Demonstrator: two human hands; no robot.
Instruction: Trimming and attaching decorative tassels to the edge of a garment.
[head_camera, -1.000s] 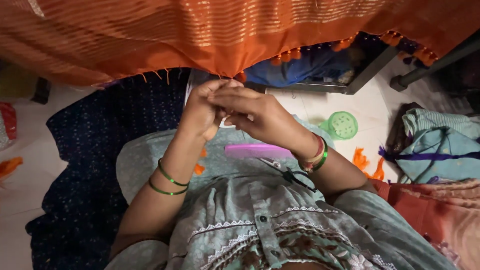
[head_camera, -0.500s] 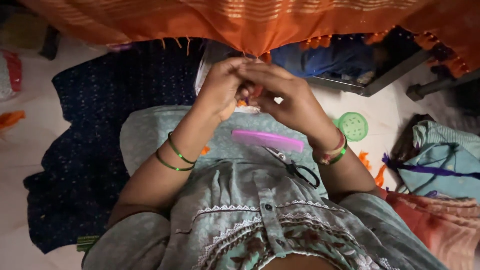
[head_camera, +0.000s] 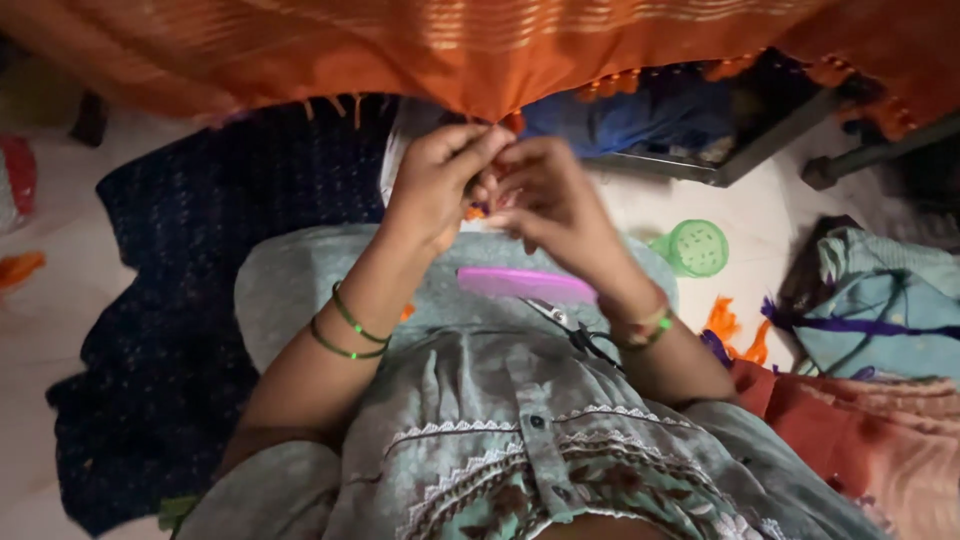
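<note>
Both my hands are up at the fringe edge of the orange cloth (head_camera: 480, 50) hanging over me. My left hand (head_camera: 435, 185) and right hand (head_camera: 545, 200) are pressed close together, fingertips pinched on the little orange tassel threads (head_camera: 478, 212) right at the hem. On my lap there's a pink comb (head_camera: 525, 284) lying flat with scissors (head_camera: 580, 335) just beside it. A green round lid (head_camera: 697, 247) sits on the floor off to my right
</note>
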